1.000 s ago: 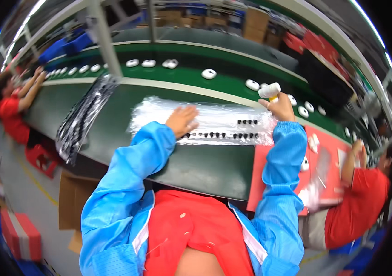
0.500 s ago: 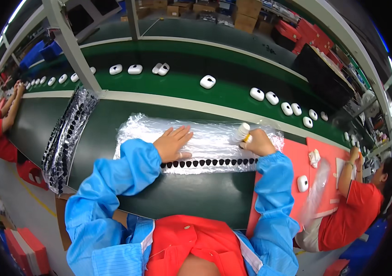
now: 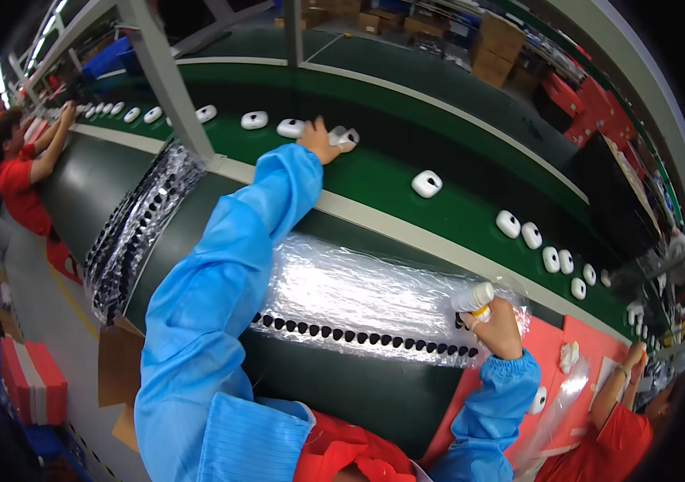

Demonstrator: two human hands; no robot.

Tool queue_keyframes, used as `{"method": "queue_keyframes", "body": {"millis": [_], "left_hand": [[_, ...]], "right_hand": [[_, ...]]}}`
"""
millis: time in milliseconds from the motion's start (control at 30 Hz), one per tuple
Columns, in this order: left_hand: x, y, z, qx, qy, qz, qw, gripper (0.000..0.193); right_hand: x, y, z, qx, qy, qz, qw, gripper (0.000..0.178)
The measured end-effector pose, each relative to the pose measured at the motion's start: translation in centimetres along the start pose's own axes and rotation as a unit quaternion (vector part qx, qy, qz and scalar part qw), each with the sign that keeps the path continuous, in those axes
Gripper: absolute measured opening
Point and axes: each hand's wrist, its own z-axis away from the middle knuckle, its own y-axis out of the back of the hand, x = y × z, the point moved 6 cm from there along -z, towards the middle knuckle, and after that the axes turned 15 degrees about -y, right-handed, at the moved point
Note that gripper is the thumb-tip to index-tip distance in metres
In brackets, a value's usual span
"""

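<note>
My left hand [image 3: 322, 143] reaches over the green belt with its fingers apart, at a pair of white rounded casings [image 3: 344, 139] that look slightly blurred. Another white casing [image 3: 290, 128] lies just left of the fingers. My right hand [image 3: 501, 328] is closed around a small white bottle [image 3: 472, 298] with a yellow collar, tilted over the right end of a clear plastic sheet [image 3: 358, 285]. Along the sheet's near edge runs a row of small black rounded pieces [image 3: 338, 333]. Part of the sheet's left end is hidden by my left sleeve.
More white casings [image 3: 427, 184] lie spaced along the green belt [image 3: 390, 153]. A stack of clear strips with black pieces [image 3: 145, 221] lies at left, by a metal post [image 3: 169, 88]. Pink sheets [image 3: 547, 345] lie at right. Co-workers in red sit on both sides.
My left hand has left the plastic sheet and moved up and forward to the casings on the belt. My right hand still holds the bottle over the sheet. The view has turned.
</note>
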Motion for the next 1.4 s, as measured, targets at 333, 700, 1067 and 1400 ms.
{"method": "queue_keyframes", "body": {"millis": [333,700,1067,1400], "left_hand": [[1.8,-1.8,1.8,0.007,-0.071,0.099,0.993,0.060],[19.5,5.2,20.7,-0.267,-0.415,0.313,0.811,0.036],[19.6,1.6,25.4,-0.157,-0.478,0.381,0.775,0.015],[19.5,1.7,25.4,-0.149,-0.480,0.389,0.772,0.016]], "right_hand": [[0.7,-5.0,-1.3,-0.127,-0.009,-0.027,0.991,0.023],[0.6,-5.2,-1.2,-0.146,-0.112,-0.042,0.982,0.015],[-1.7,-4.5,-0.3,-0.143,-0.136,0.070,0.978,0.030],[-1.0,-5.1,-0.5,-0.101,-0.036,0.047,0.993,0.032]]}}
